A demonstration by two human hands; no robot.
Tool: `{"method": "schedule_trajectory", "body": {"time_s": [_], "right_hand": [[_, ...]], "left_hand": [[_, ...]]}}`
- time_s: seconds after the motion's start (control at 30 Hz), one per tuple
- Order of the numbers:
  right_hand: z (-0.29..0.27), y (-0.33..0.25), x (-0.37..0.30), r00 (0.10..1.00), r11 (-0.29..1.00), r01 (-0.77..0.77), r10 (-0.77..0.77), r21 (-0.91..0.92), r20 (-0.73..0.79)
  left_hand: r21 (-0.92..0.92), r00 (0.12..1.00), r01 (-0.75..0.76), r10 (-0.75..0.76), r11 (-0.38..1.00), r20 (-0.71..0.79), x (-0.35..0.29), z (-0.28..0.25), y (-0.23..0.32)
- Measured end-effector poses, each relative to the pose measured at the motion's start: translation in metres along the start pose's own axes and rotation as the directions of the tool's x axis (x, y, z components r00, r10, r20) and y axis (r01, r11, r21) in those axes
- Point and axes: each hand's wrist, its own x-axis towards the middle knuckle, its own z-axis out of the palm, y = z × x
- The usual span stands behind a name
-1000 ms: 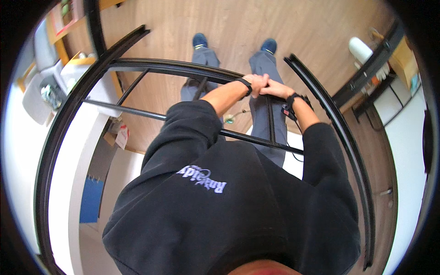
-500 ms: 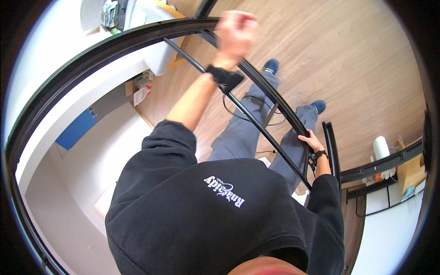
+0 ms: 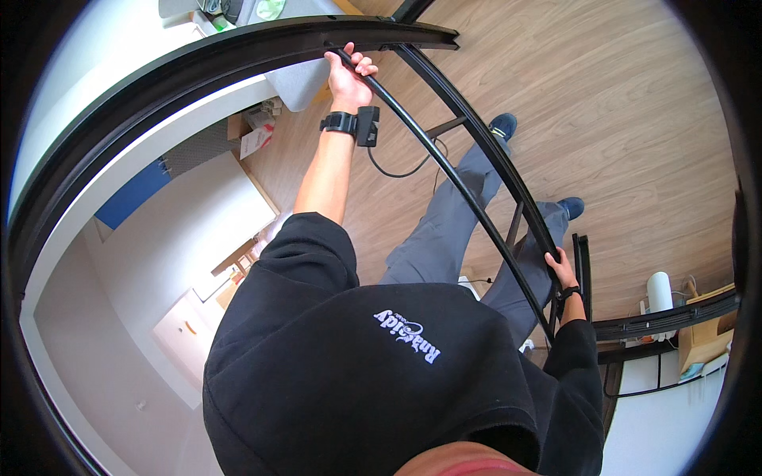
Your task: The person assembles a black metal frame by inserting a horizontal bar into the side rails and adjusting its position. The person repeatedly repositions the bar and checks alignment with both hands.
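Note:
A large frame of black metal rails [image 3: 492, 170] stands before me, its bars joined by short cross-pieces. My left hand [image 3: 350, 79] closes around a thin black tube [image 3: 432, 147] near its far end, beside the long curved rail [image 3: 238, 51]. My right hand [image 3: 563, 272] grips the near part of the broader black rail, its fingertips resting over the edge. Part of that palm is hidden. A black band with a small box [image 3: 367, 127] sits on my left wrist, and a cable loops from it.
A second short upright rail [image 3: 583, 274] stands right of my right hand. Farther right are a white cylinder [image 3: 659, 293] and a wooden box [image 3: 706, 337]. Wood-patterned floor [image 3: 627, 119] lies beyond the frame. A grey upholstered piece [image 3: 298, 83] is at the far left.
My left hand, blurred and crossing the broad rail before, has moved left and taken hold of the thin tube. The right hand still holds the rail. The view has shifted slightly.

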Motion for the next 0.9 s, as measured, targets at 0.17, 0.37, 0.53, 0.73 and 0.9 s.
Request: {"method": "schedule_trajectory", "body": {"time_s": [0.17, 0.37, 0.53, 0.73, 0.9], "right_hand": [[0.001, 0.0, 0.0, 1.0, 1.0, 0.01, -0.011, 0.012, 0.02], [0.007, 0.002, -0.001, 0.999, 0.997, -0.014, 0.01, -0.08, -0.046], [0.005, -0.006, -0.004, 0.999, 0.999, -0.02, 0.018, -0.047, -0.031], [0.001, -0.015, -0.005, 1.0, 0.999, -0.009, 0.009, -0.044, 0.005], [-0.001, -0.011, -0.004, 0.999, 0.997, -0.014, 0.011, -0.072, -0.031]], "left_hand": [[0.193, 0.989, -0.024, 0.051, 0.981, -0.137, 0.001, 0.02, -0.004], [0.3, 0.963, 0.035, 0.048, 0.953, -0.265, -0.001, 0.038, -0.002], [0.356, 0.948, 0.067, 0.052, 0.932, -0.315, -0.004, 0.042, -0.001], [0.24, 0.973, 0.013, 0.043, 0.971, -0.228, -0.005, 0.033, -0.006], [0.039, 0.982, 0.025, -0.017, 0.999, -0.187, -0.002, 0.021, -0.007]]}}
